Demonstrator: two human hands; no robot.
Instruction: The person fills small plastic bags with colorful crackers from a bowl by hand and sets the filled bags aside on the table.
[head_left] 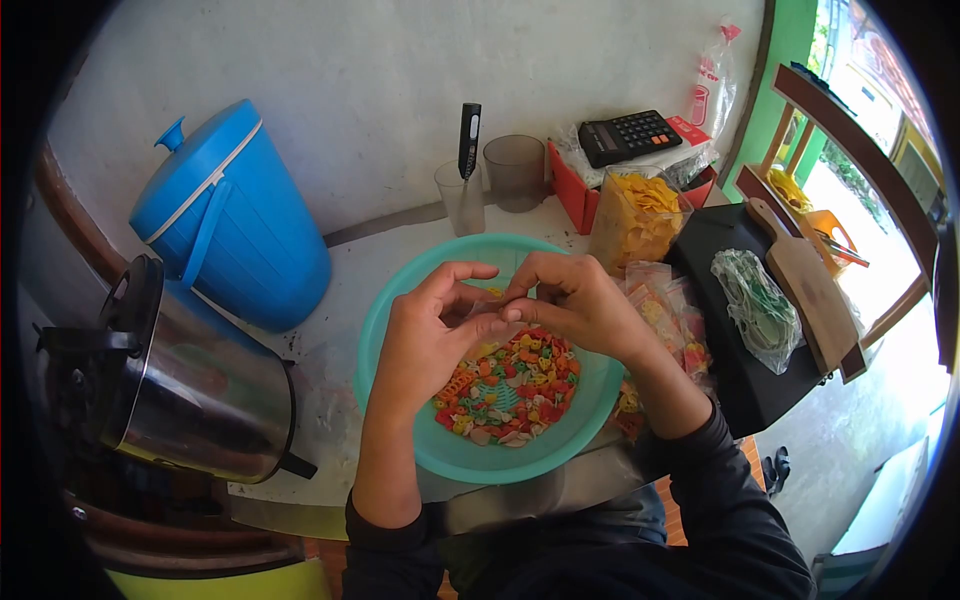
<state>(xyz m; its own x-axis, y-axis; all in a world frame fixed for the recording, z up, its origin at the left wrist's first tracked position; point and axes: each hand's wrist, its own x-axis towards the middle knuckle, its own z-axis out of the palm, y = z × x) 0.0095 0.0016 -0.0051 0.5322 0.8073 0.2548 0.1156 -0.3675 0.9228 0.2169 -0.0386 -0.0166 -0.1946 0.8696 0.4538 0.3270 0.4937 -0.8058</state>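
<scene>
Both hands are raised over a round turquoise basin (590, 400) that holds colourful snack pieces (515, 385) in red, orange, yellow, green and white. My left hand (440, 325) has its fingers curled, and its thumb reaches to the fingertips of the other hand. My right hand (565, 300) is pinched, with thumb and index finger together. The fingertips of both hands meet above the back half of the basin. Something small and pale, perhaps clear plastic, shows below them, but its shape is too hidden to make out.
A blue cooler jug (235, 220) and a steel pot (205, 390) stand left. Behind are two cups (515, 172). To the right are a chip container (640, 215), snack packets (665, 315), a calculator (630, 135), a bag of rubber bands (757, 310) and a wooden board (815, 295).
</scene>
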